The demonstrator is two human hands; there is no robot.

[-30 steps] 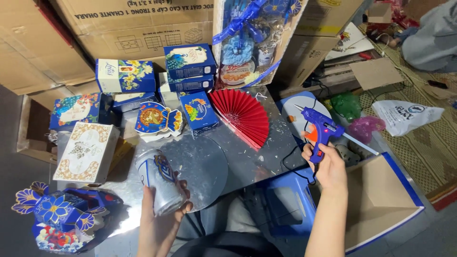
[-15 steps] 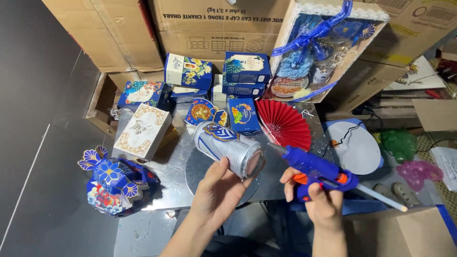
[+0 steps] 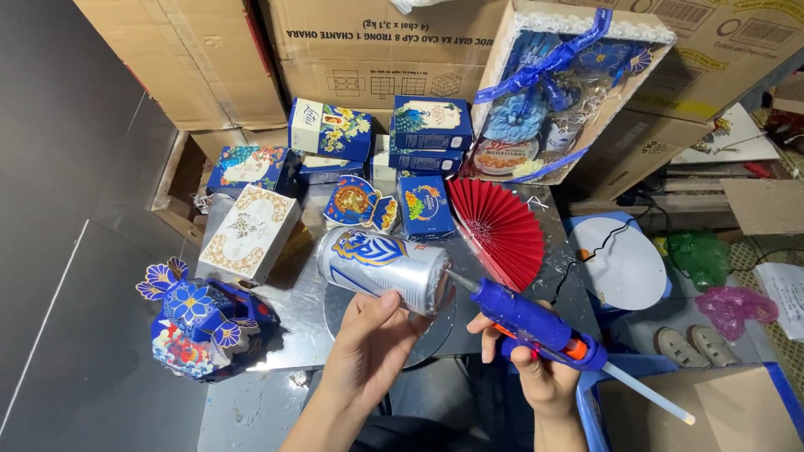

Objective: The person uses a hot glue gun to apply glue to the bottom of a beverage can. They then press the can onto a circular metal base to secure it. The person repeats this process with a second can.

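Left hand (image 3: 373,335) grips a silver-and-blue metal drinks can (image 3: 385,266) sideways, its base exposed; right hand (image 3: 536,372) clasps a blue plastic glue gun (image 3: 536,325). The gun's nozzle touches that base.

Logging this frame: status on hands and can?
Left hand grips silver can, tilted sideways. Right hand holds blue glue gun, nozzle at can's base. Nothing between.

The left hand (image 3: 368,347) covered the underside of the can (image 3: 383,268), and the nozzle's contact with the can's base was too small to resolve. Both forearms were cut off at the lower edge. Cardboard cartons (image 3: 377,50) ran past the top edge.
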